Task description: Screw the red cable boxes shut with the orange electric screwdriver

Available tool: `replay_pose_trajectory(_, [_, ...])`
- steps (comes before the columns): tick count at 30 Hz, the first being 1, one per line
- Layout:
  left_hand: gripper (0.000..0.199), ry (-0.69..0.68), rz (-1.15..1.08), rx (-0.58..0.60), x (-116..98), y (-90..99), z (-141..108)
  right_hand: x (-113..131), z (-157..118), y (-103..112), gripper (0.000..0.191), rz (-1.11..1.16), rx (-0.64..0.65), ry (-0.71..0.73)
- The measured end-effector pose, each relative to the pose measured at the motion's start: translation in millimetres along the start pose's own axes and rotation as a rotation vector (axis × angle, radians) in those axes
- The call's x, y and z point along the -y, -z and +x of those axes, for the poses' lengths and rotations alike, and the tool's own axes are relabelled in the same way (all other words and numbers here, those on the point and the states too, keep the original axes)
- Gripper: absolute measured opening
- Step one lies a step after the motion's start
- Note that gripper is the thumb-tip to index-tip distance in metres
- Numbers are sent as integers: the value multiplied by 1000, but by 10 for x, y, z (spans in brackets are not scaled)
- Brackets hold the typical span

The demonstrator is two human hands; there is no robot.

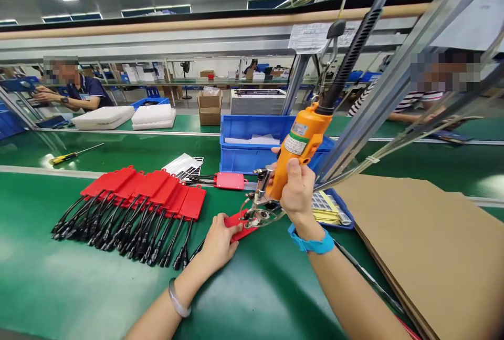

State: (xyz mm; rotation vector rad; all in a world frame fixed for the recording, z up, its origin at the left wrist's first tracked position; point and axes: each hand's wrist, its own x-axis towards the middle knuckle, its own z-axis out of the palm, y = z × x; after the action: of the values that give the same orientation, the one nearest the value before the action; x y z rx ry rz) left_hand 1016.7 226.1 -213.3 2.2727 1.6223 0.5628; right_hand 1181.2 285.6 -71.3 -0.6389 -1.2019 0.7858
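Note:
My right hand is wrapped round an orange power screwdriver, which hangs from a hook and a black cable. The metal tip end of the tool is over a red case on the green table. My left hand holds that case at its left side, fingers on its top. Black cables come out from the case beside my left hand. To the left lies an overlapping row of red cases with black cables pointing toward me. Another red case lies behind the tool tip.
Blue bin stands behind the tool. Blue tray with yellow-edged labels and cardboard sheets lie right. A screwdriver and white foam blocks are back left. A metal post slants at right. Two people sit across.

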Motion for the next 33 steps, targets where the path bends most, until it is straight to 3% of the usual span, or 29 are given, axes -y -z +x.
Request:
replay_pose_trajectory(10, [41, -1, 30, -3, -67, 8, -42, -215, -90, -8, 38, -32, 4, -38])
replay_pose_trajectory(16, [41, -3, 47, -9, -46, -14, -43, -223, -160, -3, 37, -106, 1, -30])
replay_pose_trajectory(25, [38, -7, 74, -31, -55, -36, -50, -208, -276, -11, 31, -47, 10, -17])
replay_pose_trajectory(29, [41, 3, 89, -11, -55, -43, -47, -51, -181, 12, 36, -6, 36, -38])
replay_pose_trajectory(33, [48, -28, 110, -26, -49, -56, -59, 339, 60, -9, 42, -40, -18, 28])
